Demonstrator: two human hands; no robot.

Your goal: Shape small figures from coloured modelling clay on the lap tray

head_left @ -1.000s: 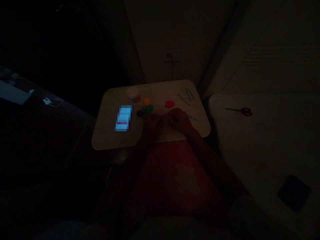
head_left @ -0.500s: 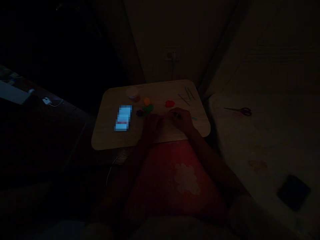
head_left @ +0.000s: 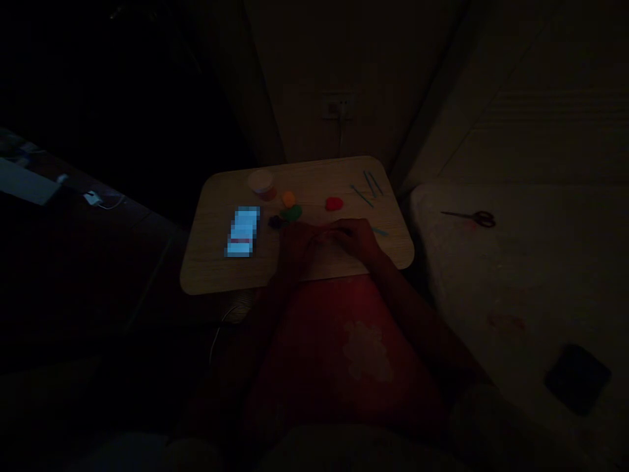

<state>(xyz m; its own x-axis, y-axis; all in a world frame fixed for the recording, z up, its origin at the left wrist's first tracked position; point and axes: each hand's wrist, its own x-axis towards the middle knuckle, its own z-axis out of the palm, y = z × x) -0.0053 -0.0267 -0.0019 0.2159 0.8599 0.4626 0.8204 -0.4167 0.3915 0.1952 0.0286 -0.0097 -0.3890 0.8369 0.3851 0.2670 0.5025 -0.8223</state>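
Note:
Low over the front of a small wooden table [head_left: 211,272], my left hand [head_left: 296,246] and my right hand [head_left: 360,238] meet at the fingertips. Both have their fingers bent and closed around something small that darkness and the fingers hide. Just beyond them is a red lump [head_left: 334,204] that looks like modelling clay. Similar green [head_left: 293,212], orange [head_left: 289,198] and dark purple lumps [head_left: 275,222] sit close together past my left hand. A short teal stick [head_left: 380,231] lies beside my right hand.
A lit phone [head_left: 243,231] lies at the table's left, with a lidded tub [head_left: 262,185] behind it. Several thin blue sticks [head_left: 362,195] are at the back right. On the pale surface to the right are scissors [head_left: 479,218] and a dark square item [head_left: 578,378]. The room is very dark.
My right hand has shifted slightly down and toward my left hand, and the fingertips are closer together. The lumps, sticks and phone stay where they were.

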